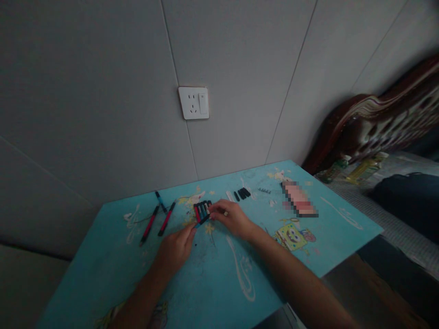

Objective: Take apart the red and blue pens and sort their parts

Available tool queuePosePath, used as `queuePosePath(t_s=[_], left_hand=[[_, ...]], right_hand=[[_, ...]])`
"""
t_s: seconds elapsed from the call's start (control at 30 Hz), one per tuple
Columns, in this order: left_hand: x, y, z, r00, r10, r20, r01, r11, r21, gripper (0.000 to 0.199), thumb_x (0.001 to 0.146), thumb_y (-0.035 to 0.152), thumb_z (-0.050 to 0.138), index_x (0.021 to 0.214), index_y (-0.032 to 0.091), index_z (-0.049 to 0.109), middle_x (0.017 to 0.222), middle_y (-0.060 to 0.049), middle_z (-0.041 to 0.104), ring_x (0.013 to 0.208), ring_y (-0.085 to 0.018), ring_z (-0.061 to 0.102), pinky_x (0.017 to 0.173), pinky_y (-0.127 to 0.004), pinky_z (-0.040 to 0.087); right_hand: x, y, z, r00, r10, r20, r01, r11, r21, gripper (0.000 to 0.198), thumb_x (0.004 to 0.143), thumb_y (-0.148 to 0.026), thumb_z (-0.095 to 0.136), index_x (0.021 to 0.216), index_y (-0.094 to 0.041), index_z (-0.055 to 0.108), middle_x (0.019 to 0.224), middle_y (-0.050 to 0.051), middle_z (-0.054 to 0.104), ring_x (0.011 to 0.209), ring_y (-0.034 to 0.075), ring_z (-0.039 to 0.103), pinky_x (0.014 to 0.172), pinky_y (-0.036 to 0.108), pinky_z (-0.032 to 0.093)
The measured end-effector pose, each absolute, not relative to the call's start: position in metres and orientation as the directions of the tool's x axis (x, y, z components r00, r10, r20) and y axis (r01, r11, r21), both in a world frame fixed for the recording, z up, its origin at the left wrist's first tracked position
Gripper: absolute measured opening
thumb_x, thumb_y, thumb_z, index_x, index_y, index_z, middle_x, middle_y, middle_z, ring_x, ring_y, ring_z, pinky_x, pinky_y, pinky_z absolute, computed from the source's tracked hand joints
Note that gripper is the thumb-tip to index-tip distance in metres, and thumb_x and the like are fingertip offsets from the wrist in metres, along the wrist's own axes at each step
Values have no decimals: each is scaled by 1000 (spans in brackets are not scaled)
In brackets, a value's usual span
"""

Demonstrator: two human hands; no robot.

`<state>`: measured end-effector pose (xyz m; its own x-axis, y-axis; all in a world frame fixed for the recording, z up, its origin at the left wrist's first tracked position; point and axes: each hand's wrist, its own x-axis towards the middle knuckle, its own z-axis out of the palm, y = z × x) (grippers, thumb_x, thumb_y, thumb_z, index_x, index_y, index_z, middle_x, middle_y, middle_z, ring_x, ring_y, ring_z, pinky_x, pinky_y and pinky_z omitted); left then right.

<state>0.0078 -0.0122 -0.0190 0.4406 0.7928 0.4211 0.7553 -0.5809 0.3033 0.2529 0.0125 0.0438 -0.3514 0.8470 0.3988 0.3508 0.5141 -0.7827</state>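
Both hands low on the turquoise table [219, 292], meeting at a small bundle of short sticks [202, 211], dark, red and pale, lying near the far middle of the table. Right hand [230, 218] pinching the bundle's right end, fingers curled. Left hand [176, 249] with fingertips drawn together at the bundle's lower left corner, touching it; grip itself not fully visible. Risk, as judged: bundle is loose and held only at its ends, so a slack pinch could fan the sticks out and send them rolling toward the table edge; dim light and blur also make slips harder to catch. Count: pens [158, 220] left of the hands, three, two red-and-black and one shorter dark one, well apart from the bundle. Black caps [243, 193] beyond the right hand, about four, exact number unclear. White sticks [229, 196] just beside them, two or so. Sticks in bundle: roughly five, not certain. One wall socket [194, 103] above.
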Motion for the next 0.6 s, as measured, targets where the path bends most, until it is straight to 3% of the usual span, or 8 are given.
queuePosePath(t_s=[0.17,0.23,0.3,0.43,0.6], left_hand=[[7,-12,-20,416,797,438,780,-560,278,33,101,31,40,116,14,64,92,-10,76,76,-21,73,72,-31,58],[6,-12,-21,413,798,439,782,-558,278,34,101,31,39,115,13,65,90,-10,76,73,-21,73,69,-31,57],[7,-11,-22,419,795,438,780,-562,274,33,101,30,40,115,14,65,89,-10,76,71,-20,73,67,-30,57],[9,-12,-21,438,787,434,771,-577,269,31,100,30,41,114,16,65,90,-9,76,73,-20,73,68,-29,57],[12,-14,-19,428,792,435,774,-570,277,32,100,30,40,113,18,67,87,-8,76,72,-20,73,68,-29,57]], right_hand=[[291,22,57,-184,865,467,590,477,-651,22,95,-34,56,97,-18,71,93,5,71,86,15,63,81,25,44],[322,29,57,-75,891,447,727,356,-587,25,97,-35,51,100,-18,70,97,6,72,89,15,64,82,23,44],[358,36,54,90,922,375,880,102,-463,28,98,-33,46,107,-19,69,105,6,71,94,15,64,86,22,43],[418,46,42,316,895,315,915,-200,-350,31,96,-25,45,108,-10,70,106,18,70,99,24,64,89,30,42],[445,47,23,414,880,233,900,-357,-250,31,96,-24,44,103,-9,70,101,21,70,97,26,65,85,32,42]])
